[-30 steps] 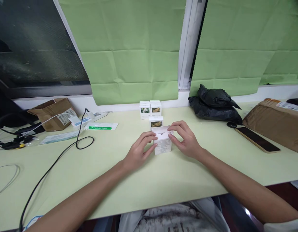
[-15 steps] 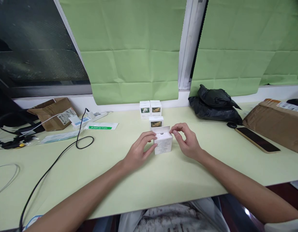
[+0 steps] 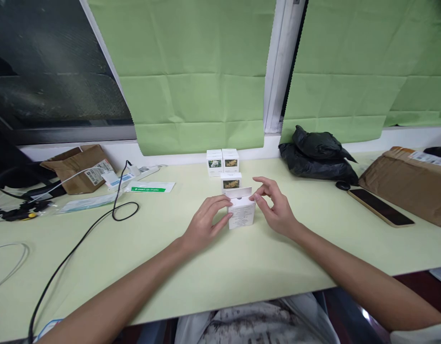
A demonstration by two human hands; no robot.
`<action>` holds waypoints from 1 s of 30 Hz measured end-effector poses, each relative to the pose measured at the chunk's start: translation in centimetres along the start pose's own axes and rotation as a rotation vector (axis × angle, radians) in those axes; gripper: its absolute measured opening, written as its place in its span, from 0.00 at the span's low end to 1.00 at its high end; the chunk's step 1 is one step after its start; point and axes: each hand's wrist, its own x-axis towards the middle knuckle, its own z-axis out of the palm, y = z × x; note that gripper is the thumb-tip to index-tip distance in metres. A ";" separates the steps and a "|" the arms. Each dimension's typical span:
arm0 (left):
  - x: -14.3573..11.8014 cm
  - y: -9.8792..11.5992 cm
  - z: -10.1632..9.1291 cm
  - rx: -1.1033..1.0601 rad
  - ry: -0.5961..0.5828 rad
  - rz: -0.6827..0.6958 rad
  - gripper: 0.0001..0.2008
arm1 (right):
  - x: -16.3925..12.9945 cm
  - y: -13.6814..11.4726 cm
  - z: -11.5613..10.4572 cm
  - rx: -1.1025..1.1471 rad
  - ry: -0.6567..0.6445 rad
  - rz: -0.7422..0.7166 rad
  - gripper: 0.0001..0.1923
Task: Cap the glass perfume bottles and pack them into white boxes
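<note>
A small white carton [image 3: 241, 214] with printed text stands on the pale green table [image 3: 220, 267], its top flap raised toward the back. My left hand [image 3: 205, 223] grips the carton's left side with thumb and fingers. My right hand [image 3: 274, 204] hovers just right of the carton, thumb and forefinger pinched near the flap's right corner, other fingers spread. Behind the carton stands another small white box with a flower picture [image 3: 231, 181], and two more such boxes [image 3: 222, 162] sit side by side near the wall.
A black bag [image 3: 319, 155], a phone [image 3: 381, 206] and a brown parcel [image 3: 408, 181] lie to the right. A black cable [image 3: 99, 222], sachets [image 3: 149, 188], a brown padded envelope [image 3: 79, 167] and headphones [image 3: 16, 184] lie to the left.
My right hand has lifted off the carton's top and drawn slightly right; the flap now stands up. My left hand has kept its hold.
</note>
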 end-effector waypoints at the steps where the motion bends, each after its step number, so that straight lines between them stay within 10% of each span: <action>1: 0.0 0.0 0.0 0.010 0.000 0.004 0.21 | 0.1 0.0 0.0 -0.003 -0.006 0.002 0.20; 30: -0.1 0.0 0.3 -0.120 0.014 -0.049 0.21 | 0.7 -0.2 -0.2 0.077 -0.145 -0.175 0.06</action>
